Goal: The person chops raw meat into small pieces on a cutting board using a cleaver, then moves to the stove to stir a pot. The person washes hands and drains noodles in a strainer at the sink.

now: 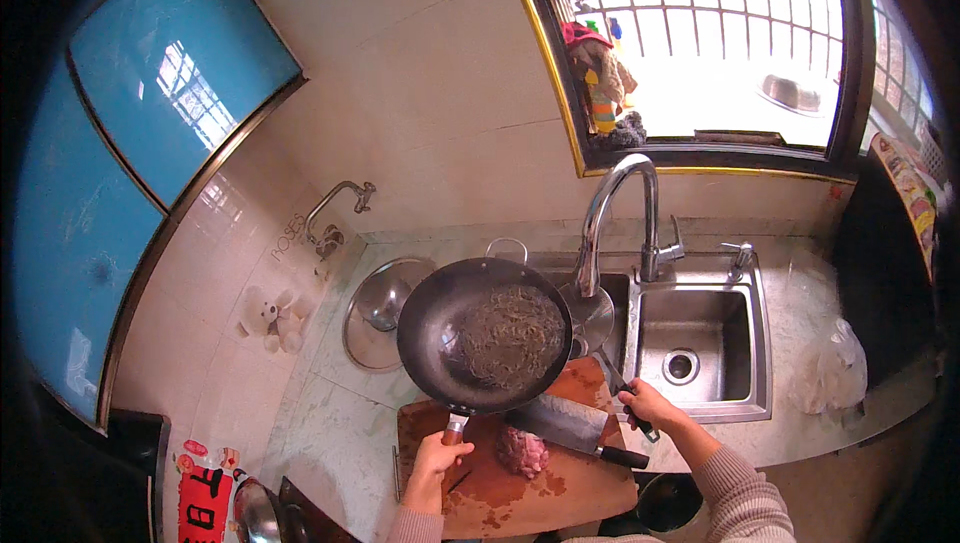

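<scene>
My left hand (437, 457) grips the wooden handle of a dark wok (427, 325), which is held above the counter and holds noodle-like strands (514, 333), seemingly in liquid. My right hand (646, 404) is closed on the black handle of a wire strainer (596, 318), whose round head lies beside the wok, over the left sink basin. Below the wok is a wooden cutting board (480, 498) with wet patches. On it rest a lump of raw meat (523, 453) and a cleaver (562, 423), its black handle pointing right; the wok hides part of the board.
A chrome faucet (600, 220) arches over the double sink (757, 348). Left of the wok stands a metal lid (356, 325). A plastic bag (829, 370) sits on the right counter. A wall tap (330, 201) is at the back left, and blue cabinets (112, 115) hang above.
</scene>
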`<state>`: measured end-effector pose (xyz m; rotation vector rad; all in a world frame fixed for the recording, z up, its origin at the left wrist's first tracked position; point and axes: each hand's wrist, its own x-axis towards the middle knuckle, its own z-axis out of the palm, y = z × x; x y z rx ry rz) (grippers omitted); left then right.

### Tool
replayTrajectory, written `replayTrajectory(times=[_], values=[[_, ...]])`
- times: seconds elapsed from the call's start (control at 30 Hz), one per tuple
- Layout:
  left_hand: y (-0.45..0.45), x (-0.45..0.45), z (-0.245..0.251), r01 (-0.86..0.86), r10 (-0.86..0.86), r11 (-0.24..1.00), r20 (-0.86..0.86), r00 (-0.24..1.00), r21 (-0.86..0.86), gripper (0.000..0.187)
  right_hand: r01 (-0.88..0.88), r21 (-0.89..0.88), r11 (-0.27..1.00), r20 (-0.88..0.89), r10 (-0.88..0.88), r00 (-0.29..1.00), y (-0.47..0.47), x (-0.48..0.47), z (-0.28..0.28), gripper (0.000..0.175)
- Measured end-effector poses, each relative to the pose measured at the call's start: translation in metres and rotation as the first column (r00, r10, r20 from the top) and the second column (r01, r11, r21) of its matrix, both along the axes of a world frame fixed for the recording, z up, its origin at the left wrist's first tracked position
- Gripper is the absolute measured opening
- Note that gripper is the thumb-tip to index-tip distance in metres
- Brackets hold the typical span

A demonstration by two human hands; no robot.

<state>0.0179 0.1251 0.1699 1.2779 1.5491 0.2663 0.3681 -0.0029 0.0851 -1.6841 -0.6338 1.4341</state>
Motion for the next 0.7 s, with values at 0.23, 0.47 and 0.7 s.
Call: replayTrajectory(times=[0.23, 0.47, 0.7], values=[[0.025, 0.019, -0.018, -0.020, 0.019, 1.000, -0.006, 1.000, -0.019, 0.025, -0.052, 0.000, 0.999, -0.001, 0.052, 0.999, 0.008, 0.014, -0.003, 0.021], [0.034, 0.025, -0.032, -0.042, 0.043, 0.999, -0.013, 0.999, 0.021, 0.024, -0.067, -0.003, 0.998, -0.027, 0.067, 0.997, 0.008, 0.019, -0.009, 0.020], [0.042, 0.021, -0.045, -0.033, 0.033, 0.999, -0.036, 0.999, 0.016, 0.022, -0.123, -0.025, 0.992, -0.040, 0.122, 0.992, 0.014, 0.015, -0.006, 0.022]])
